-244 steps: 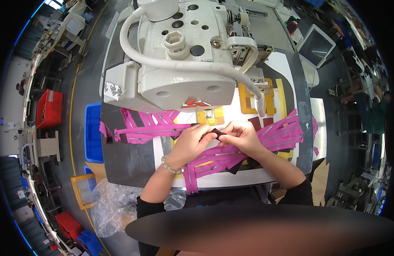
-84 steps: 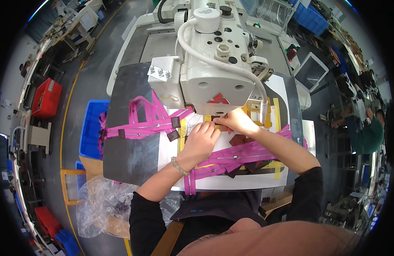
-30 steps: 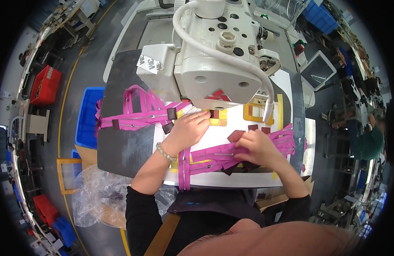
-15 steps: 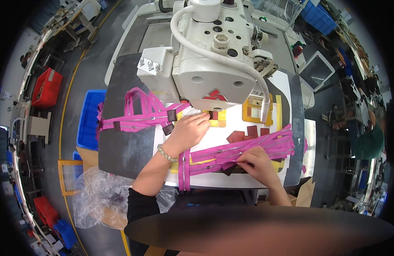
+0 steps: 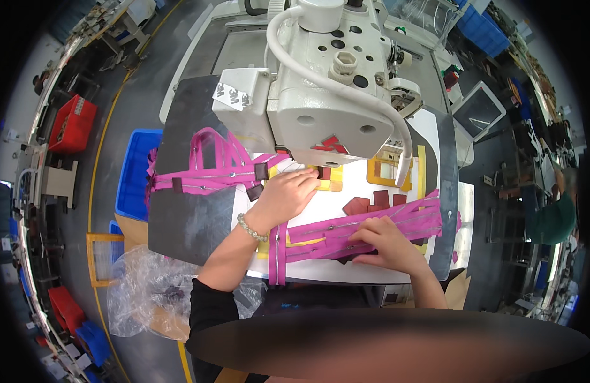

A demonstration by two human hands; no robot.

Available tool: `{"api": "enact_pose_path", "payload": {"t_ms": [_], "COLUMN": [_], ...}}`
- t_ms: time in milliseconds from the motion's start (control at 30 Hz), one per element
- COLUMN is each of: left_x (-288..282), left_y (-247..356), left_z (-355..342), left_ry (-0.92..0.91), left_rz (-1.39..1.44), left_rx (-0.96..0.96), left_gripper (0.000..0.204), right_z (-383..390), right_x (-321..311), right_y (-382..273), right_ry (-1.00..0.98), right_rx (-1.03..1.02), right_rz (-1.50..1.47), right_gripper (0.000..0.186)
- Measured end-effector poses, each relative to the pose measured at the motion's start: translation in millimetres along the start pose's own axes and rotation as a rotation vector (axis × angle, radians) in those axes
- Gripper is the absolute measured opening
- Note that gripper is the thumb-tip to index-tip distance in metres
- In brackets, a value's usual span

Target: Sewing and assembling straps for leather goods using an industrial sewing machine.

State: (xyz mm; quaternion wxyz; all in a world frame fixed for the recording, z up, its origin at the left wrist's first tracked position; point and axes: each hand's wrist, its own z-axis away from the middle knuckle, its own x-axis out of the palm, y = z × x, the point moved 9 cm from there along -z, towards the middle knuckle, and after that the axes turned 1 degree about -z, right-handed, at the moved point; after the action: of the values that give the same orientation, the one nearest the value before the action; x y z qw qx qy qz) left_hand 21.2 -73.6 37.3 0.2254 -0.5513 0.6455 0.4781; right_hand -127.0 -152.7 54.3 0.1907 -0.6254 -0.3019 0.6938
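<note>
My left hand [image 5: 290, 199] reaches under the sewing machine head [image 5: 330, 121]. Its fingertips are close together against a dark red patch [image 5: 325, 173] in a yellow frame [image 5: 333, 186]; what they pinch, if anything, is hidden. A pink zipper tape [image 5: 277, 255] runs from beneath this hand toward the front edge. Lower right, my right hand [image 5: 391, 246] lies over a bundle of pink zippers [image 5: 413, 217], its thumb and fingers apart, touching the tapes. A dark piece shows partly beneath them. Several dark red patches [image 5: 357, 206] lie just beyond the bundle.
More pink zippers [image 5: 212, 175] with dark end patches spread to the left, trailing over a blue bin [image 5: 132, 185]. A second yellow frame [image 5: 378, 172] sits to the right of the machine head. Clear plastic wrap [image 5: 138, 293] hangs at the lower left. A person in green sits far right.
My right hand has shifted slightly and its pinch has loosened, thumb and fingers now apart over the zippers. The left hand stays at the frame. The whole view has shifted slightly.
</note>
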Motion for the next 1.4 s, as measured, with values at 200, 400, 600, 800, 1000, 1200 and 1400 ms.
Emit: {"api": "enact_pose_path", "payload": {"t_ms": [200, 400, 600, 800, 1000, 1200, 1400], "left_x": [0, 2, 0, 2, 4, 6, 17], "left_y": [0, 0, -1, 3, 23, 23, 25], "left_z": [-1, -1, 1, 0, 0, 2, 0], "left_ry": [0.001, -0.001, 0.003, 0.016, -0.010, -0.086, -0.107], "left_rz": [0.005, 0.027, 0.021, -0.004, -0.096, -0.082, -0.112], "left_rx": [0.002, -0.004, -0.017, -0.006, -0.041, -0.080, -0.078], "left_gripper": [0.015, 0.014, 0.014, 0.023, 0.035, 0.046, 0.054], "right_z": [4, 2, -7, -40, -65, -64, -69], "right_x": [4, 4, -31, -52, -52, -55, -42], "right_y": [9, 2, 27, 120, 137, 144, 147], "right_ry": [0.113, 0.102, -0.012, 0.180, 0.174, 0.164, 0.129], "right_rx": [0.018, -0.075, 0.183, 0.394, 0.383, 0.427, 0.358], "right_rz": [0.186, 0.100, -0.463, -0.616, -0.558, -0.595, -0.641], "right_gripper": [0.026, 0.016, 0.011, 0.007, 0.017, 0.015, 0.014]}}
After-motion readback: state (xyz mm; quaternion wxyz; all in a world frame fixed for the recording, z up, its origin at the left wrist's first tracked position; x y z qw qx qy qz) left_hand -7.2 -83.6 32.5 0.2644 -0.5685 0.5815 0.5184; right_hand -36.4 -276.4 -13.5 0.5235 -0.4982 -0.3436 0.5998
